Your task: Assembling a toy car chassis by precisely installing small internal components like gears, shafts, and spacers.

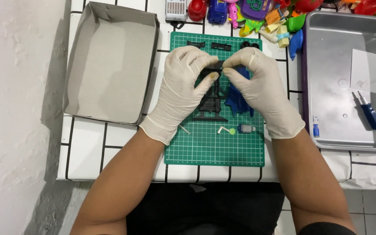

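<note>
- Head view: left hand (183, 87) and right hand (260, 87), both gloved, pinched a small black part (214, 66) between fingertips, above the green mat (214, 148).
- Black frame (209, 104) and blue piece (236, 102) lay under the hands.
- Small motor (246, 128) on the mat; screwdriver (370, 113) in the metal tray (327, 65); cardboard box (109, 65) left.

We see a small black plastic part (214, 69) pinched from both sides above the green cutting mat, largely hidden by fingertips. Below it a black toy frame (211, 103) lies flat on the mat, long axis pointing away from us. A blue toy shell (236, 101) lies touching its right side.
</note>
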